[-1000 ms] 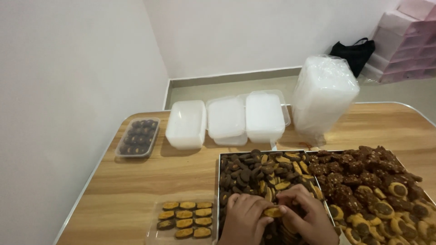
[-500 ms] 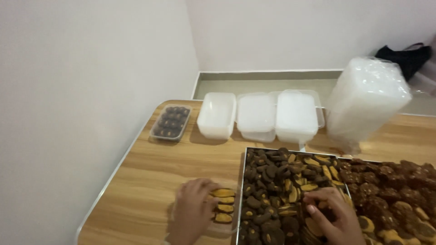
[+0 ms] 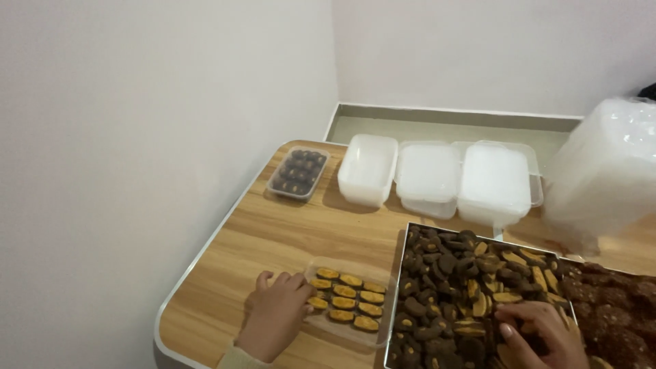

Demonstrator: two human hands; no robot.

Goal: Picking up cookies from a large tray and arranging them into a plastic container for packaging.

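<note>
We are resting our left hand (image 3: 277,320), fingers curled, against the shallow clear plastic tray of orange-topped cookies (image 3: 345,301); our right hand (image 3: 540,333) is digging loosely into the metal baking pan of dark chocolate cookies (image 3: 465,287). Risk: nudging the light tray toward the wooden table edge (image 3: 198,273).

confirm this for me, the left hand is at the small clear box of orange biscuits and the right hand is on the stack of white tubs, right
Not quite. The left hand is at the small clear box of orange biscuits, but the right hand is in the metal tray of dark biscuits, not on the white tubs. The head view shows those standing untouched farther back on the table.
</note>
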